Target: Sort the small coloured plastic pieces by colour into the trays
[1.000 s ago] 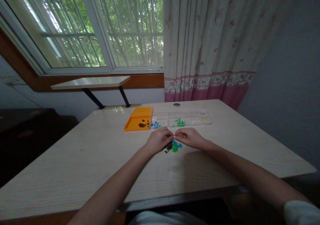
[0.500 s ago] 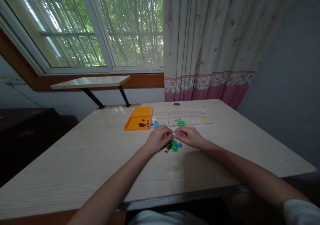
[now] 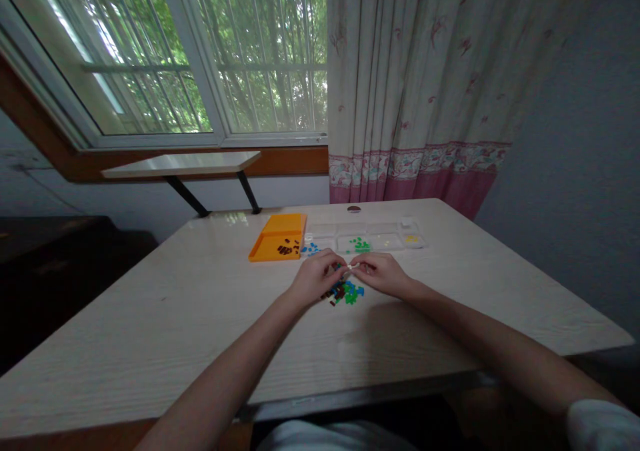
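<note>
My left hand [image 3: 316, 279] and my right hand [image 3: 381, 274] meet fingertip to fingertip over a small pile of mixed loose pieces [image 3: 347, 293], blue, green and dark brown, on the pale wooden table [image 3: 200, 317]. Both hands are pinched closed on something tiny and light between them; I cannot make out what it is. Behind the hands lies a clear compartment tray [image 3: 373, 237] with blue, green and yellow pieces in separate cells. An orange lid [image 3: 279, 237] left of it holds dark brown pieces.
A small dark round spot [image 3: 354, 209] sits at the table's far edge. A narrow shelf [image 3: 183, 165] on brackets juts out under the window. A flowered curtain [image 3: 415, 91] hangs behind the table. A dark cabinet [image 3: 50, 264] stands at the left.
Both hands have shifted slightly away from me towards the tray, staying pinched together; the right fingertips now show a small pale bit.
</note>
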`<state>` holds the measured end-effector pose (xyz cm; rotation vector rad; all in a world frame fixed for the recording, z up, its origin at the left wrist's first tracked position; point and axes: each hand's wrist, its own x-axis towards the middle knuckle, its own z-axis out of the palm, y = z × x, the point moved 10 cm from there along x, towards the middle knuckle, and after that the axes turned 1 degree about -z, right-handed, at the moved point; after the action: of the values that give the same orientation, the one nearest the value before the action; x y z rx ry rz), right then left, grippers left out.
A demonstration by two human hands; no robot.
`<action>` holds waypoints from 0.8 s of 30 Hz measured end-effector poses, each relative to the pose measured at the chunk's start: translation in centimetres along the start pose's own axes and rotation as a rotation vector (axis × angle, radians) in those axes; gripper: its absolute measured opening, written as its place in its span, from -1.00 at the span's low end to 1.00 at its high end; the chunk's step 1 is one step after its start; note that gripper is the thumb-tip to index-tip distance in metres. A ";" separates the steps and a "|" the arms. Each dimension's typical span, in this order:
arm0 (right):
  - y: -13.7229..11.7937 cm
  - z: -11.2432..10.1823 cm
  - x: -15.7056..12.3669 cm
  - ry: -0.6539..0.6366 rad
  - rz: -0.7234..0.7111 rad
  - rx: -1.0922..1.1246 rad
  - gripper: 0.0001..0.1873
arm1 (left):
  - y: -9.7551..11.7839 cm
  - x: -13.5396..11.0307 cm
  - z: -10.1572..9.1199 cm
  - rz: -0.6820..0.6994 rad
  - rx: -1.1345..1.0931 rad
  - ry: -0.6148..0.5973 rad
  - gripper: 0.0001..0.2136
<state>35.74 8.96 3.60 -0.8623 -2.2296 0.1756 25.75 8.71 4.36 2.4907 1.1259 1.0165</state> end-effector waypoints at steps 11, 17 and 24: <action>-0.4 -6.5 0.1 0.284 -0.126 -0.185 -0.84 | -3.7 -0.5 1.2 -0.092 0.004 -0.265 -0.84; -0.5 -7.6 -0.2 0.338 -0.141 -0.204 -0.85 | -2.8 -0.8 2.2 -0.079 -0.107 -0.347 -0.77; -1.1 -7.1 -0.1 0.308 -0.128 -0.220 -0.82 | -2.6 -0.9 2.6 -0.074 -0.122 -0.358 -0.79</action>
<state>39.99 7.18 9.07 -0.7972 -2.0267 -0.2521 25.59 9.98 0.82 2.3876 1.0017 0.5690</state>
